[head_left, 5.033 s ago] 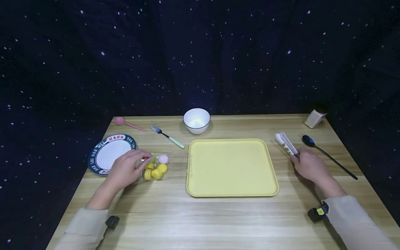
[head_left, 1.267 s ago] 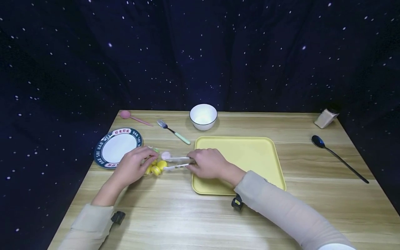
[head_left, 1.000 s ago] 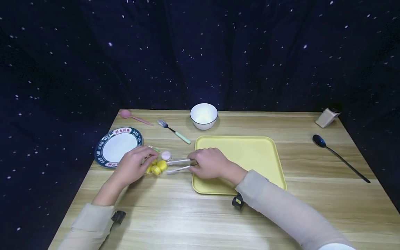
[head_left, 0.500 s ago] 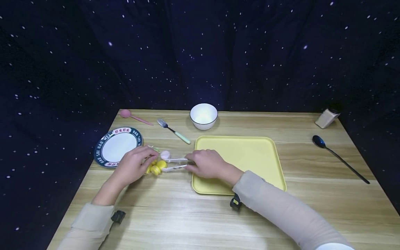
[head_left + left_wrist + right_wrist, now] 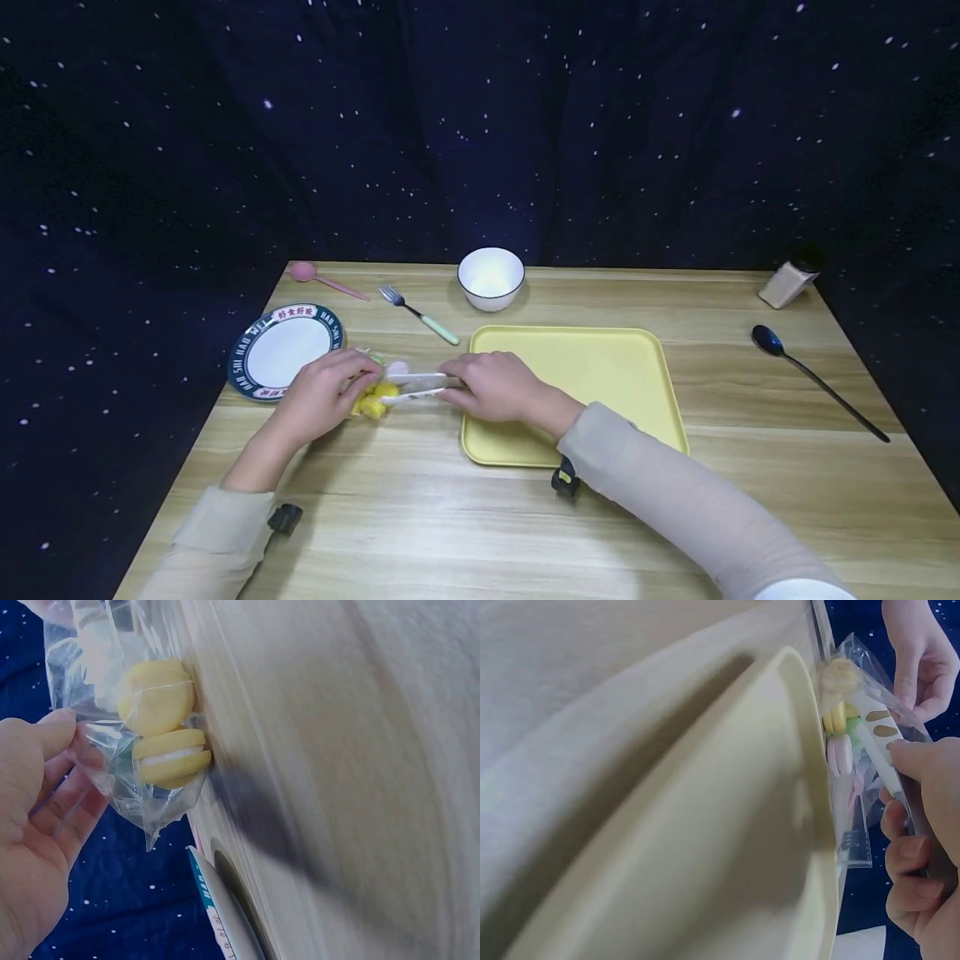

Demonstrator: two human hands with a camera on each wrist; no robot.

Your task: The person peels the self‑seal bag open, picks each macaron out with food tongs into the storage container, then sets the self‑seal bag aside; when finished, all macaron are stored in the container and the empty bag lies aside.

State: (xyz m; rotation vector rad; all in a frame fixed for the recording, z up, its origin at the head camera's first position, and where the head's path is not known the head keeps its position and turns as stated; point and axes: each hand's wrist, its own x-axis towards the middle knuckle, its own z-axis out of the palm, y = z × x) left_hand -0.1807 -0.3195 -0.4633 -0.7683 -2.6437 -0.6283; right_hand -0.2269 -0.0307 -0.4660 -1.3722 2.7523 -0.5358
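Note:
My left hand (image 5: 324, 395) pinches the edge of a clear plastic bag (image 5: 154, 814) on the table, beside the plate. Inside the bag are several macarons: yellow ones (image 5: 156, 697), a pale pink one (image 5: 840, 754) and something green, partly hidden. My right hand (image 5: 495, 387) grips a pair of tongs (image 5: 417, 379) with white, gold-patterned ends. Those ends reach left into the bag, level with the macarons, with the two arms slightly apart. Whether they touch a macaron, I cannot tell.
Beneath my right hand lies a yellow tray (image 5: 585, 375). A blue-rimmed plate (image 5: 288, 352) is at the left. Farther back are a pink spoon (image 5: 303, 272), a fork (image 5: 438, 328) and a white bowl (image 5: 491, 292). A black spoon (image 5: 825, 386) and a shaker jar (image 5: 784, 285) lie at the right.
My right hand has carried the tongs from the table's right side to the bag. In the last half second their ends have slid farther left among the macarons. My left hand stays put.

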